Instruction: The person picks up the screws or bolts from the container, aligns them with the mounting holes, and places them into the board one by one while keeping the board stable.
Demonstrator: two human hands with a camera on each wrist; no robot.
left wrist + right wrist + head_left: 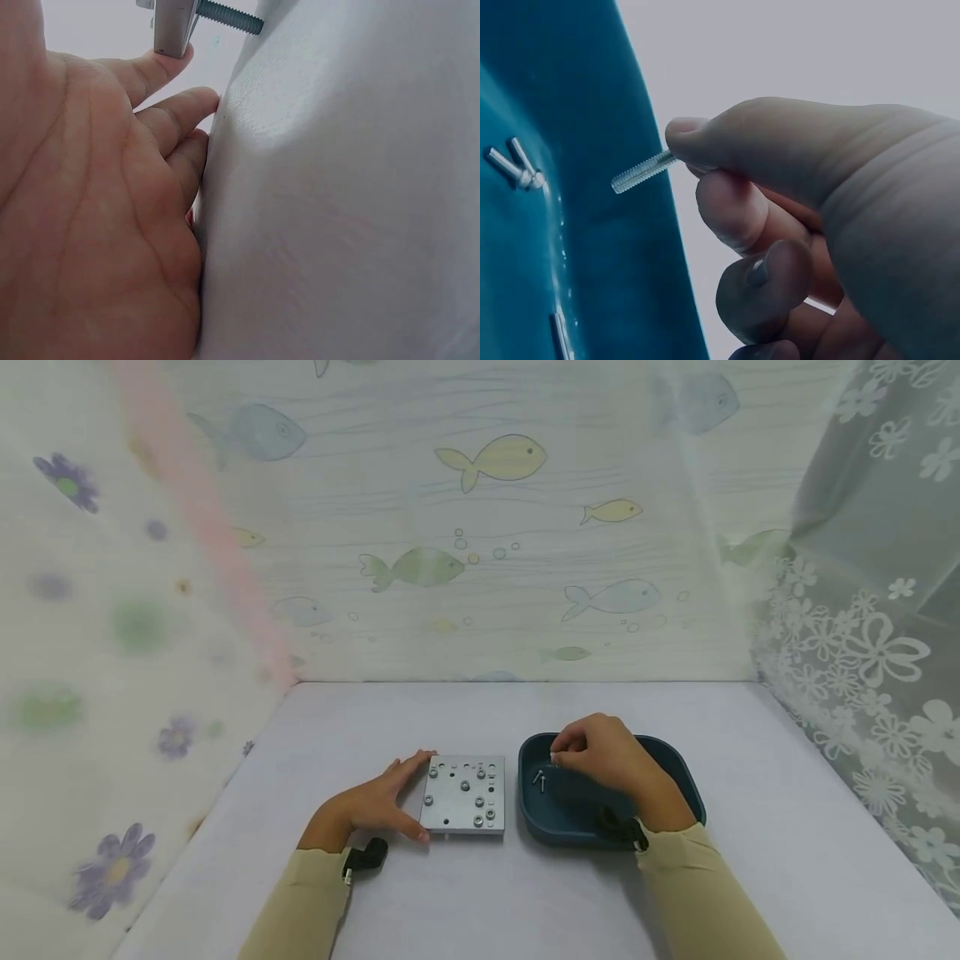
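Note:
My left hand lies along the left side of a square silver metal plate, fingertips at its far left corner and thumb near the close one. Its fingers look fairly straight in the left wrist view, where a screw's threaded shank sticks out of the plate's underside. Several screws stand in the plate. Over the dark blue tray, my right hand pinches a metal screw between thumb and index finger, threaded end pointing outward; the fingers hide its head.
Loose screws lie on the tray floor at its left. The tray stands just right of the plate on a white table. Fish-patterned cloth hangs behind, and lace curtain hangs at the right.

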